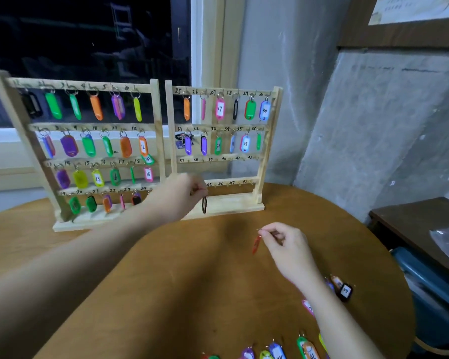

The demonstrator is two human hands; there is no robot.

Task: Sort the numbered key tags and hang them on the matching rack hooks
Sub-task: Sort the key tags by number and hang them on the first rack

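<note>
Racks of pale wood (pixel 255 206) are hung with coloured tags; a black tag (pixel 204 204) is pinched by left fingers (pixel 196 190), a red tag (pixel 256 244) by right fingers (pixel 271 233)

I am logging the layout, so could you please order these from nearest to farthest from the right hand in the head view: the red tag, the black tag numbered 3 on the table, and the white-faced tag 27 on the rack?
1. Red tag, pinched by the right hand.
2. Black tag numbered 3, on the table toward the right edge.
3. Tag 27, top row of the right rack, far side.
</note>
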